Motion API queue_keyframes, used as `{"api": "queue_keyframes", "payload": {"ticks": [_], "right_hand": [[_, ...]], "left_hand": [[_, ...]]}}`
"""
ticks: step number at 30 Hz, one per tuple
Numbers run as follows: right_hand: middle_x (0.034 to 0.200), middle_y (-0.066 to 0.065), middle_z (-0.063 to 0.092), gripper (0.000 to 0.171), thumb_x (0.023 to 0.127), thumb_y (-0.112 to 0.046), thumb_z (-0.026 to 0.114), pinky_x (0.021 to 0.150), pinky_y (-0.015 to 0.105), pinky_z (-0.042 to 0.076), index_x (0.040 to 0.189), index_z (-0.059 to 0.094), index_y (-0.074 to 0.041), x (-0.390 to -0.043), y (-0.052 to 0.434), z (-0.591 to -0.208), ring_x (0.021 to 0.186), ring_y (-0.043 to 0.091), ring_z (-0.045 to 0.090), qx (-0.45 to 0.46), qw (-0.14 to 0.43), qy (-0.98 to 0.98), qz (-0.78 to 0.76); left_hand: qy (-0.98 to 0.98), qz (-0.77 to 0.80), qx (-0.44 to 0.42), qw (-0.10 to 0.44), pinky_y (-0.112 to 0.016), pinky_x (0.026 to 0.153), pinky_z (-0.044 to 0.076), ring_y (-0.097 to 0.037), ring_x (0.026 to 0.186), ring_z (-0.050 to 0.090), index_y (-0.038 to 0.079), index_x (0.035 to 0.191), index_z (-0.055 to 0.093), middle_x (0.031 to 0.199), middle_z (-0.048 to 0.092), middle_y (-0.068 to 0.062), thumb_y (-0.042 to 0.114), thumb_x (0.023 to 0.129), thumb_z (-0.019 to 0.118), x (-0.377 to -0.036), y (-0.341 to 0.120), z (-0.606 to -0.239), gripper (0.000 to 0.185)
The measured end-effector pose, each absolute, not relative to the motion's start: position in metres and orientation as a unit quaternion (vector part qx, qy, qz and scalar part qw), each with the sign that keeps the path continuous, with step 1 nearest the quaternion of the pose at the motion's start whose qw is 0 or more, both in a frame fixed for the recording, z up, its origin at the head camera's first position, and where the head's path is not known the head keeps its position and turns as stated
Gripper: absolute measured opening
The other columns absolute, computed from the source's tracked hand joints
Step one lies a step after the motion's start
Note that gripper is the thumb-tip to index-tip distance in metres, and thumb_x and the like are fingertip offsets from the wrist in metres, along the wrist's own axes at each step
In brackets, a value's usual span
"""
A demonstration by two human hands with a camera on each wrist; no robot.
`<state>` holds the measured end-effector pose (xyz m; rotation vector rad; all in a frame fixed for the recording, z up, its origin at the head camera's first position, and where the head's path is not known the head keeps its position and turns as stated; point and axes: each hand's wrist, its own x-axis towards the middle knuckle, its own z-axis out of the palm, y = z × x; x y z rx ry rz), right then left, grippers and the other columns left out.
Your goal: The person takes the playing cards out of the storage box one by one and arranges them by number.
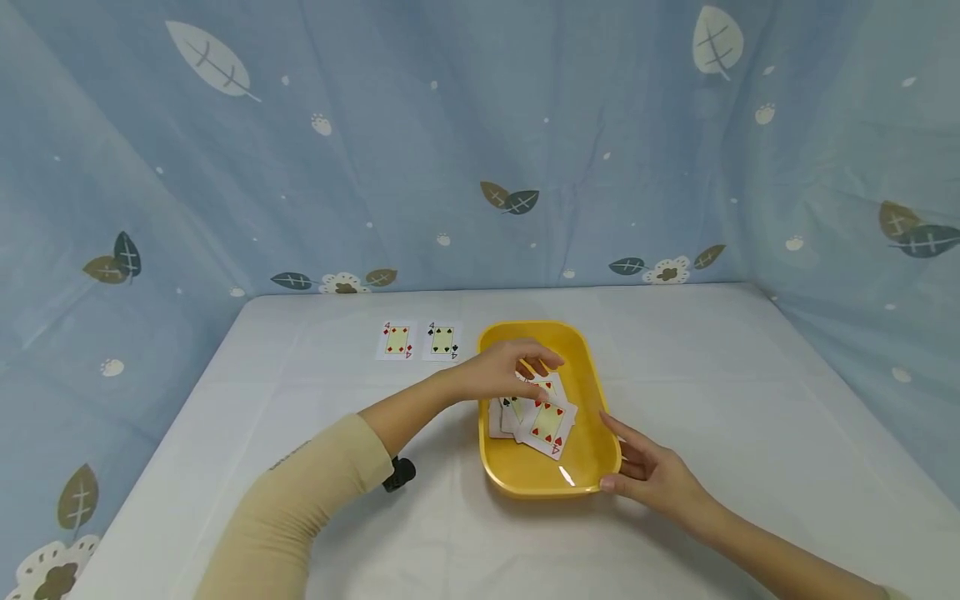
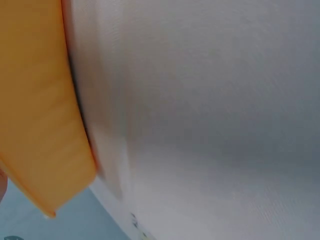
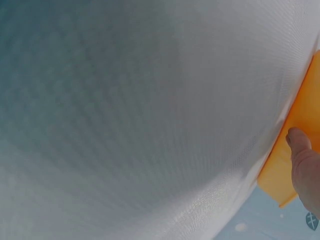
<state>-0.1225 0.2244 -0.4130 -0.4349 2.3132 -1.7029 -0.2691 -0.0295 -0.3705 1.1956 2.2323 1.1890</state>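
A yellow plastic tray (image 1: 592, 375) stands on the white-covered table with a loose pile of playing cards in it. On top lies a four of hearts (image 1: 550, 427), overlapping a card with black spades (image 1: 512, 407). My left hand (image 1: 498, 371) reaches over the tray's left rim, its thumb tip at the upper edge of the four of hearts and its fingers apart from the thumb. At the front right corner my right hand (image 1: 656, 475) holds the tray, thumb and index finger at the rim. In the right wrist view, a finger (image 3: 300, 145) rests against the tray's outer wall (image 3: 276, 187).
Left of the tray, a four of diamonds (image 1: 397, 340) and a four of spades (image 1: 442, 341) lie face up side by side. A black object (image 1: 400, 473) shows beside the left sleeve. Blue leaf-patterned cloth (image 1: 420, 167) hangs behind the table.
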Motion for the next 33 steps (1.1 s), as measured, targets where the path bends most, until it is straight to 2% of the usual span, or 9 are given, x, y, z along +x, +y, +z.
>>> {"api": "queue_keyframes", "payload": {"ticks": [6,11,20,33], "right_hand": [[0.138,0.039,0.035,0.079,0.083,-0.013,0.071,0.081,0.03,0.054,0.147,0.027,-0.001,-0.122,0.223,-0.414,0.11,0.034,0.06,-0.143,0.114,0.795,-0.578],[0.139,0.038,0.034,0.079,0.083,-0.013,0.072,0.082,0.03,0.054,0.147,0.027,-0.001,-0.122,0.223,-0.413,0.111,0.038,0.059,-0.139,0.115,0.797,-0.577],[0.137,0.039,0.036,0.079,0.083,-0.013,0.072,0.081,0.03,0.054,0.147,0.027,0.0,-0.123,0.223,-0.413,0.11,0.04,0.059,-0.144,0.112,0.801,-0.57],[0.14,0.036,0.034,0.08,0.081,-0.014,0.074,0.08,0.03,0.054,0.147,0.03,-0.003,-0.122,0.222,-0.412,0.111,0.046,0.056,-0.119,0.11,0.805,-0.571]], "left_hand": [[0.795,0.408,0.405,0.194,-0.027,0.088,0.051,-0.022,0.107,0.059,0.006,0.128,0.056,0.123,0.059,-0.012,0.01,0.081,0.075,-0.276,-0.024,-0.378,0.051],[0.805,0.389,0.391,0.217,-0.021,0.083,0.051,-0.025,0.107,0.059,0.004,0.129,0.055,0.122,0.059,-0.013,0.009,0.079,0.077,-0.28,-0.021,-0.382,0.055],[0.828,0.315,0.387,0.256,-0.018,0.082,0.05,-0.016,0.101,0.059,0.004,0.127,0.056,0.119,0.06,-0.009,0.012,0.076,0.079,-0.289,-0.013,-0.386,0.057],[0.851,0.213,0.406,0.258,-0.017,0.084,0.045,-0.012,0.095,0.052,0.012,0.122,0.061,0.106,0.06,0.001,0.023,0.073,0.082,-0.296,-0.005,-0.389,0.055]]}}
